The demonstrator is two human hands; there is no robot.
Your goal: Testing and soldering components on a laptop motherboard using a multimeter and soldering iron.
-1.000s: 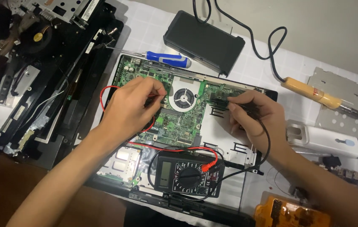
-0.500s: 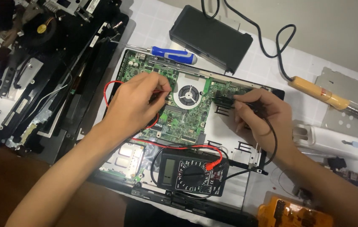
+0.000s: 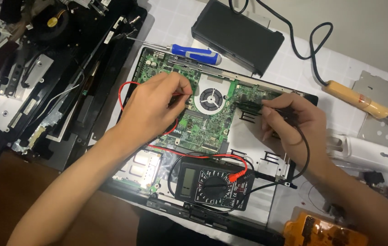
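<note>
Fingers of left hand [image 3: 150, 107] pinched together on red probe [image 3: 181, 94], tip down on green circuit board [image 3: 203, 125] beside fan [image 3: 209, 99]. Right hand [image 3: 289, 123] clamped on black probe [image 3: 248, 105], touching board. Multimeter [image 3: 214, 183] below both wrists.

The left hand [image 3: 150, 107] hides the red probe's tip and the green circuit board [image 3: 203, 123] beneath it. The right hand [image 3: 292, 123] covers most of the black probe [image 3: 248, 105]. The orange tool [image 3: 324, 232] is cut off by the bottom edge; the dismantled black chassis [image 3: 34, 59] by the left and top edges.
</note>
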